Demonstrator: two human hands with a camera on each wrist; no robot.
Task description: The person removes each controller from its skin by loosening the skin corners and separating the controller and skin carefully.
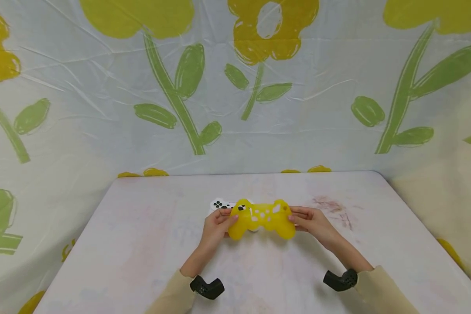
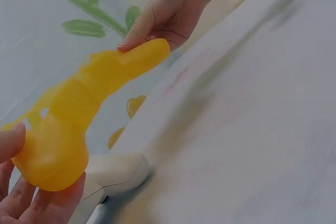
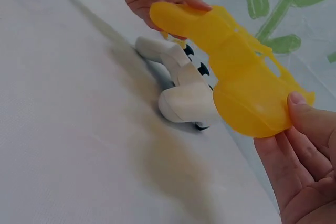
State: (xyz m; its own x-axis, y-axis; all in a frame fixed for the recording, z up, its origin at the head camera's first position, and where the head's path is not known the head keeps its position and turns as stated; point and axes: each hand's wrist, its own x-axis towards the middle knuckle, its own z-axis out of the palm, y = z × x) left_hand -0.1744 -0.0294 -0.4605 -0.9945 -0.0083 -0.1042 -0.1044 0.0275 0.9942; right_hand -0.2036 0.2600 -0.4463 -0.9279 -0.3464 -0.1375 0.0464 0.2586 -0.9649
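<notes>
Both hands hold a yellow silicone game controller cover [image 1: 264, 208] up above the table, one at each end. My left hand [image 1: 213, 230] pinches its left grip, thumb on top and fingers beneath. At the other end, my right hand [image 1: 315, 225] pinches the right grip in the same way. The cover has cut-out holes in its face and looks hollow. Behind and below it, a white game controller [image 3: 189, 98] with black thumbsticks lies on the table. In the head view the cover hides most of that controller.
The table [image 1: 149, 244] has a pale cloth with faint reddish marks right of the hands. A curtain [image 1: 306, 104] printed with yellow flowers and green leaves hangs behind and along the sides. A black strap device [image 1: 206, 288] sits on each wrist.
</notes>
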